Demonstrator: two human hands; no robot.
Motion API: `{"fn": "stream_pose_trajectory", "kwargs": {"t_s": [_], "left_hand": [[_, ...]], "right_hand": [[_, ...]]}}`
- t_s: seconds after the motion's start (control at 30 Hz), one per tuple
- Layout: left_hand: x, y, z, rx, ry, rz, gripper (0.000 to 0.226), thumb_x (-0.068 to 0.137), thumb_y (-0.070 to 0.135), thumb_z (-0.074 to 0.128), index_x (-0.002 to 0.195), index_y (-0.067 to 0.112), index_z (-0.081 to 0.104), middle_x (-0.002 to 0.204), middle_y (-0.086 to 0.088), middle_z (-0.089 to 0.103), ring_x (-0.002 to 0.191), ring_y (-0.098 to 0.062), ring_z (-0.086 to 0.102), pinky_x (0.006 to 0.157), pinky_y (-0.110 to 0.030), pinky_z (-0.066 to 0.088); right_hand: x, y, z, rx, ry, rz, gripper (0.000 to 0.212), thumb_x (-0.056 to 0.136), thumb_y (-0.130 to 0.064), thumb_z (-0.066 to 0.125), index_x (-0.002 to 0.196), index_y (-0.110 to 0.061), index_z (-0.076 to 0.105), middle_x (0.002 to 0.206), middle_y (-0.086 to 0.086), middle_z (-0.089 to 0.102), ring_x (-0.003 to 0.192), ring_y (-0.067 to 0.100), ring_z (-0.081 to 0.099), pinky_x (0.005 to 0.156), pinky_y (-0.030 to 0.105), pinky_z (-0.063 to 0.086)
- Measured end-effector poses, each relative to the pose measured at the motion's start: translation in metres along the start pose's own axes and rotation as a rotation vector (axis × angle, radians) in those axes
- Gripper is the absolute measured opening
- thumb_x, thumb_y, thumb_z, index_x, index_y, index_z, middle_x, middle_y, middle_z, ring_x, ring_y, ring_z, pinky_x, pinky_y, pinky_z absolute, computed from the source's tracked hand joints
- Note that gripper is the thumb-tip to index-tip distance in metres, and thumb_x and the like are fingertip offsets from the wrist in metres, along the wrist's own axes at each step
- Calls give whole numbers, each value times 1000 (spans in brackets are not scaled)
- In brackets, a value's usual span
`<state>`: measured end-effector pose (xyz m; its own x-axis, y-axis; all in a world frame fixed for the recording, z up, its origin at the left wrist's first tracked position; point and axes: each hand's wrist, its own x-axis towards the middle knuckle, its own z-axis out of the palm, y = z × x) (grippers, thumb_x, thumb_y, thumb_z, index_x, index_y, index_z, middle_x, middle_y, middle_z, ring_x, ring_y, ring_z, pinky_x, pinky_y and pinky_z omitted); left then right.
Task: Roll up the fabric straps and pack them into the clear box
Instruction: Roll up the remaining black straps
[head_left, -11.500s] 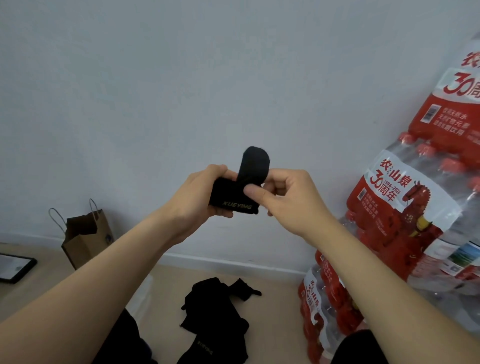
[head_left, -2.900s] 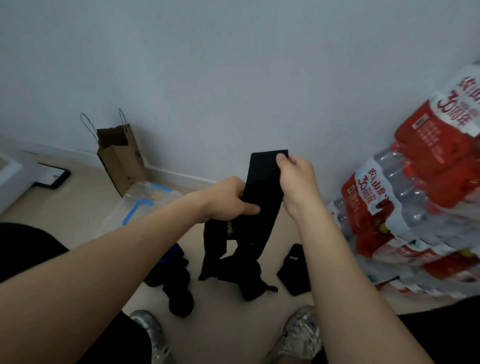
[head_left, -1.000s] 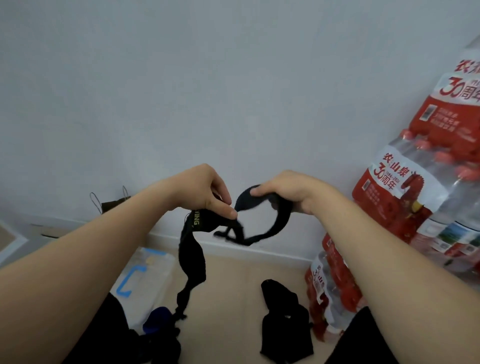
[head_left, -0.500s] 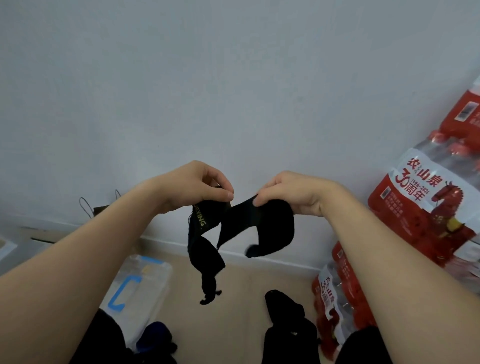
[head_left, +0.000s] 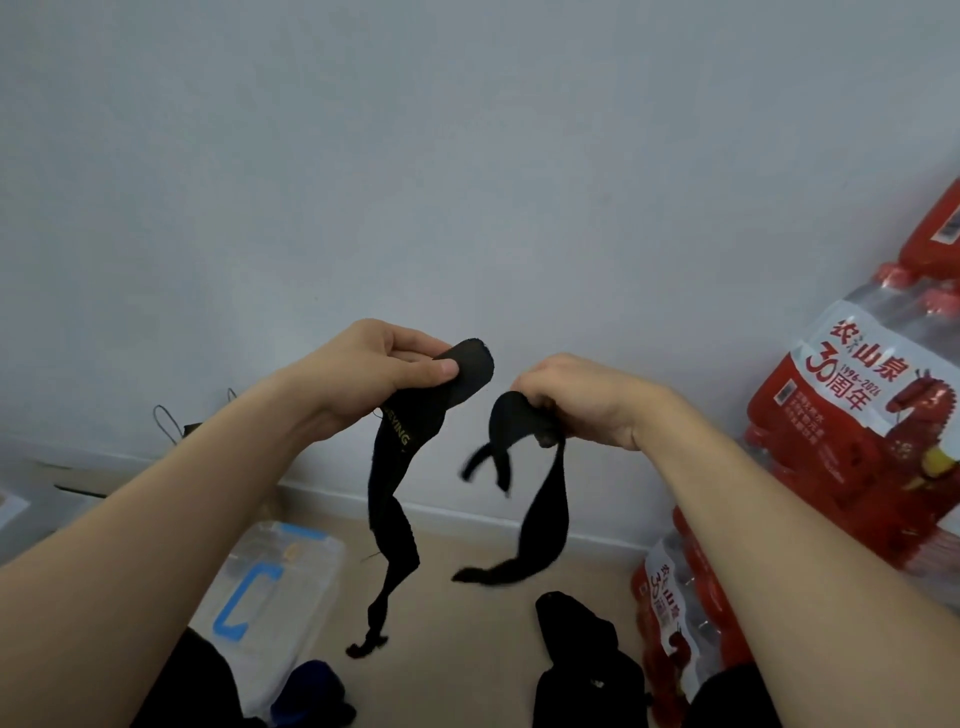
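Observation:
Both hands are raised in front of the wall, each holding a separate black fabric strap. My left hand (head_left: 379, 371) pinches the rounded top end of a strap with yellow lettering (head_left: 397, 483), which hangs down twisted. My right hand (head_left: 576, 397) grips the other black strap (head_left: 540, 519), whose tail curves down and left, blurred. The clear box with a blue handle (head_left: 275, 582) lies on the floor below my left forearm. A pile of black straps (head_left: 582, 654) sits on the floor at lower centre.
Stacked packs of water bottles with red labels (head_left: 852, 467) fill the right side. A brown paper bag (head_left: 182, 428) peeks out behind my left arm by the wall. A dark blue item (head_left: 311, 680) lies near the box. The floor is beige.
The two straps, held close together half a second ago, have come apart as my hands moved away from each other. The right strap's tail now swings free.

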<state>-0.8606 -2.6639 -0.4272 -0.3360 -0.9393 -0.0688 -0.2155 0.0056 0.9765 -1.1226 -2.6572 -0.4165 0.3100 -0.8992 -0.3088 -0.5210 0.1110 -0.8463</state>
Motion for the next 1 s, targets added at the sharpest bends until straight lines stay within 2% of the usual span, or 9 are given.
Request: {"fn": "stream_pose_trajectory", "kwargs": {"t_s": [0.1, 0.23, 0.33, 0.47, 0.57, 0.77, 0.87, 0.93, 1.0], "left_hand": [[2, -3, -3, -8, -37, -3, 15, 95, 26, 80, 106, 16, 84, 107, -15, 82, 90, -22, 76, 86, -37, 56], [3, -7, -3, -7, -134, 28, 25, 91, 35, 77, 104, 15, 83, 102, -13, 81, 87, -20, 74, 77, -28, 57], [5, -8, -1, 70, -159, 82, 25, 93, 41, 79, 105, 19, 82, 109, -11, 79, 94, -18, 73, 85, -31, 56], [6, -7, 1, 240, -195, 125, 24, 94, 46, 79, 107, 26, 83, 111, 4, 81, 105, -12, 76, 96, -34, 57], [6, -7, 7, 293, -196, 135, 15, 93, 41, 79, 99, 28, 84, 102, 7, 81, 97, -1, 73, 95, -30, 52], [8, -5, 15, 342, -125, 210, 4, 97, 30, 81, 94, 31, 83, 99, 2, 80, 84, -1, 71, 85, -24, 54], [8, -3, 20, 322, -78, 223, 11, 96, 29, 82, 98, 34, 72, 93, 2, 78, 70, -9, 69, 66, -24, 52], [9, -2, 20, 297, -68, 159, 23, 95, 38, 82, 106, 34, 63, 96, 2, 79, 71, -16, 73, 60, -27, 54], [9, -1, 20, 374, -132, 130, 25, 92, 50, 82, 105, 35, 67, 99, 4, 80, 78, -15, 76, 69, -31, 58]], "right_hand": [[3, 1, -8, -21, -81, -5, 19, 98, -20, 73, 81, -11, 71, 72, 5, 69, 63, 17, 64, 58, 23, 52], [10, 8, -9, 60, -143, -110, 17, 103, -16, 73, 113, -6, 80, 108, 13, 82, 98, 24, 78, 91, 31, 62], [14, 9, -5, 56, -128, -175, 21, 103, -20, 73, 119, -8, 80, 118, 14, 81, 109, 24, 77, 107, 38, 58], [19, 9, -5, 19, -150, -238, 20, 108, -19, 67, 120, -12, 80, 117, 11, 81, 110, 21, 76, 103, 31, 57], [20, 12, -6, -15, -159, -281, 19, 109, -18, 65, 118, -15, 82, 115, 9, 82, 107, 17, 76, 100, 28, 56], [21, 11, -5, 29, -164, -262, 39, 113, -39, 55, 111, -11, 82, 108, 5, 82, 105, 18, 76, 103, 31, 54], [15, 8, -7, -30, -180, -286, 41, 96, -59, 73, 108, -22, 84, 109, 8, 83, 108, 24, 79, 103, 33, 58], [13, 8, -10, -130, -147, -297, 25, 92, -40, 86, 106, -20, 84, 101, 9, 83, 98, 28, 80, 93, 41, 61], [14, 8, -12, -183, -120, -313, 10, 93, -22, 86, 101, -18, 84, 92, 6, 82, 85, 20, 77, 83, 37, 60]]}}
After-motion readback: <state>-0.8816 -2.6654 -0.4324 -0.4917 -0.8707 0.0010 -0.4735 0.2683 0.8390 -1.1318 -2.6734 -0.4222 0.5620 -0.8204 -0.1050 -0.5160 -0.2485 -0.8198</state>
